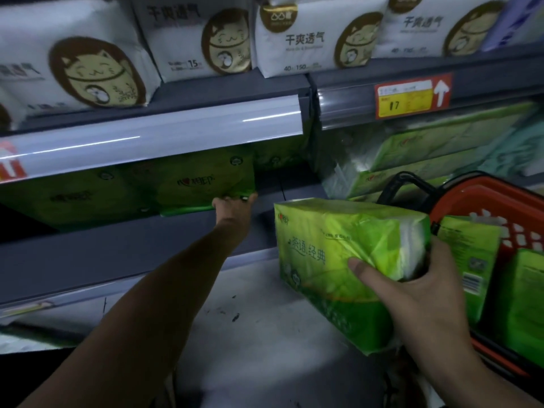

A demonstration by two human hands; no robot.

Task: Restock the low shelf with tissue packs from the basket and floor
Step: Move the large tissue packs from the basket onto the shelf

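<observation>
Mid-restock: the right hand (418, 293) grips a pack (338, 254) beside the basket (482, 189). The left hand (232, 210) touches a shelved pack (200, 184) (gripping or pushing, I cannot tell). Next, probably, slide it into the gap (282, 178) on the shelf (117, 248).

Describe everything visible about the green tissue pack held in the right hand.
The green tissue pack is a soft rectangular block in glossy, crinkled plastic film with printed Chinese characters and white tissue showing at its right end. It is held in the air, tilted, beside the red basket. The right hand grips its right end, thumb on the front face.
</observation>
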